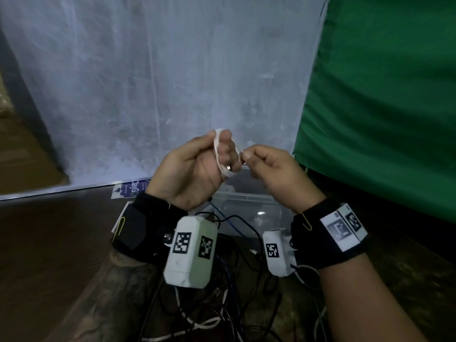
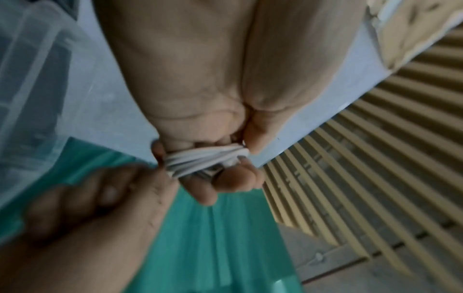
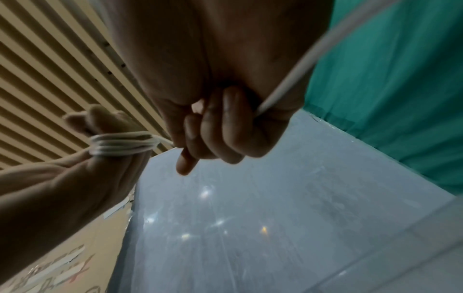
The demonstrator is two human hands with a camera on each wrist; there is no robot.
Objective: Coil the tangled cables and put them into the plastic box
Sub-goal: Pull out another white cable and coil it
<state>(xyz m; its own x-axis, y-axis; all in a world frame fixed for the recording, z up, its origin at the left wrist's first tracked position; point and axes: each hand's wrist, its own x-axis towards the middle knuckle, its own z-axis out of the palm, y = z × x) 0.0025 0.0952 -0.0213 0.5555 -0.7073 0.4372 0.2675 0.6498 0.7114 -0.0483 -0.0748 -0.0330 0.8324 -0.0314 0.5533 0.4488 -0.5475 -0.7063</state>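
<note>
My left hand [image 1: 195, 169] sits just left of my right hand [image 1: 276, 174], cable [image 1: 218, 144] looped around its fingers; the plastic box [image 1: 249, 206] lies below both, tangled cables [image 1: 237, 287] nearer me.

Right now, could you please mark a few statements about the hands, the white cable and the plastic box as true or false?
1. The white cable is wound in several loops around the fingers of the left hand. True.
2. The right hand hangs open and touches nothing. False: it pinches the cable's free end beside the loops.
3. The clear plastic box sits on the floor below the hands, with no lid on it. True.
4. The white coil already lies inside the box. False: it is on the left hand, held above the box.
5. Dark and blue cables lie tangled on the floor nearer the person than the box. True.
</note>
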